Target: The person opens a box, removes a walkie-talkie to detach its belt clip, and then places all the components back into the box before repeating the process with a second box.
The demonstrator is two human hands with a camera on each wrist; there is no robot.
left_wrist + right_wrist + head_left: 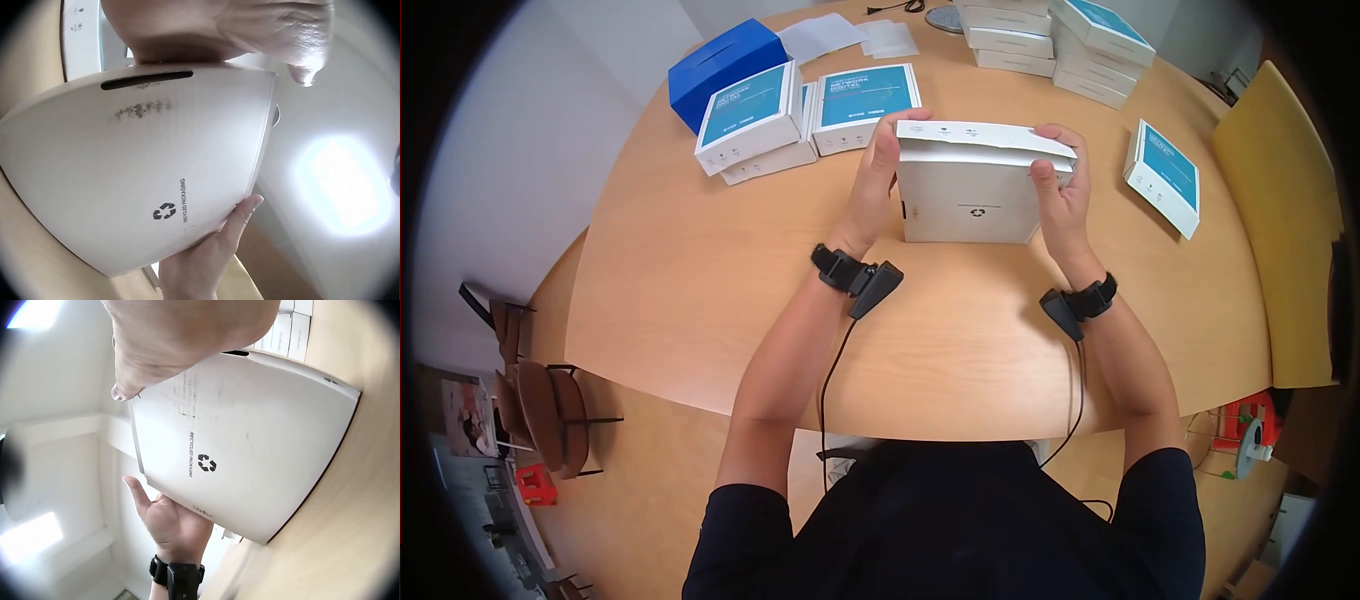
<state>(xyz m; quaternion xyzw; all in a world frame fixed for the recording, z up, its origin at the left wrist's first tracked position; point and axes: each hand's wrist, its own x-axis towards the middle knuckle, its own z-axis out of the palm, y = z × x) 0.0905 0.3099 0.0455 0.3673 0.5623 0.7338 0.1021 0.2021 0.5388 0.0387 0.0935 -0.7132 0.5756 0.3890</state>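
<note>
while the left hand (868, 192) and the right hand (1067, 205) stand apart, clamped on opposite ends of the white box (955, 205), which appears to rest on edge near the middle of the table (960, 330), its top flap (990, 133) leaves a dark gap above the body. if the hands press unevenly, that flap could crease or skew, i judge; a loosened hold could also let the upright box tip over onto the table, since its base looks narrow.
</note>
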